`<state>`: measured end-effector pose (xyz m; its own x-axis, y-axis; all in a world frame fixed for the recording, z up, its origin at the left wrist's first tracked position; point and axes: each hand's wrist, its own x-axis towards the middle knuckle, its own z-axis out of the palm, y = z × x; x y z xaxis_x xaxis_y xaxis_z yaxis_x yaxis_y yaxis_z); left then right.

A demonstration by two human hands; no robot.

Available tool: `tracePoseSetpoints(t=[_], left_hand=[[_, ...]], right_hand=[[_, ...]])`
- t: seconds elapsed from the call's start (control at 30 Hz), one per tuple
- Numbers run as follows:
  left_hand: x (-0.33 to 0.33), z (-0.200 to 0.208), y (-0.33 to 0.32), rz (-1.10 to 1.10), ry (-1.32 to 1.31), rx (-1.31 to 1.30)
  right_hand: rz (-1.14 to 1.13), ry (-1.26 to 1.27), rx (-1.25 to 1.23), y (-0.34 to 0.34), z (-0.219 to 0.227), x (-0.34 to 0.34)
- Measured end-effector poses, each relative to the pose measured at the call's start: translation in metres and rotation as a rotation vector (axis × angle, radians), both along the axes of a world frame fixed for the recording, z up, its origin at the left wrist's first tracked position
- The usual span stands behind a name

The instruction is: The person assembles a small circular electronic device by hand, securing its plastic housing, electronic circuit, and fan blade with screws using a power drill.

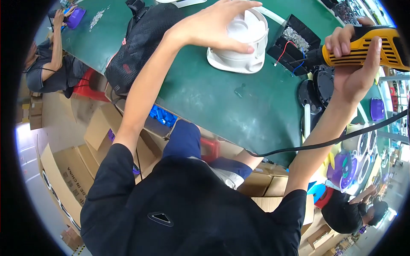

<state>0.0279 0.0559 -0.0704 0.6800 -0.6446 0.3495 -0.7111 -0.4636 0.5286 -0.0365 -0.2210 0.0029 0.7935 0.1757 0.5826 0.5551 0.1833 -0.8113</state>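
On the green tabletop (205,100) stands a white round plastic housing (237,64) with a wider base. My left hand (209,27) grips its upper part, thumb along the near side and fingers over the far side. Off to the right, my right hand (354,79) holds a yellow and black power screwdriver (380,49) lying roughly level. Its thin bit (299,61) points left, just in front of a black bin (278,52) of small screws (297,39), apart from the housing. A red wire and a blue wire show at the bin.
Left of the housing lies a black mesh backpack (147,42). Black round parts (318,87) sit below the screwdriver. A black cable (311,146) crosses my right forearm. Cardboard boxes (100,128) stand by my left side. Co-workers sit at far left (47,70) and lower right (346,211).
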Motion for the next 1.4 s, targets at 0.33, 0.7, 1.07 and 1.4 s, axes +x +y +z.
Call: tracePoseSetpoints(t=[0.33, 0.7, 1.07, 1.4], left_hand=[[0.007, 0.014, 0.011, 0.203, 0.307, -0.206], [0.037, -0.013, 0.028, 0.042, 0.303, -0.481], [0.059, 0.003, 0.024, 0.157, 0.213, -0.556], [0.175, 0.044, -0.071, 0.241, -0.584, 0.391]], right_hand=[[0.03, -0.034, 0.001, 0.005, -0.003, 0.0], [-0.043, -0.094, -0.008, -0.002, -0.001, 0.002], [0.022, -0.115, 0.051, 0.007, 0.007, 0.003], [-0.134, -0.104, 0.066, -0.023, 0.008, 0.0]])
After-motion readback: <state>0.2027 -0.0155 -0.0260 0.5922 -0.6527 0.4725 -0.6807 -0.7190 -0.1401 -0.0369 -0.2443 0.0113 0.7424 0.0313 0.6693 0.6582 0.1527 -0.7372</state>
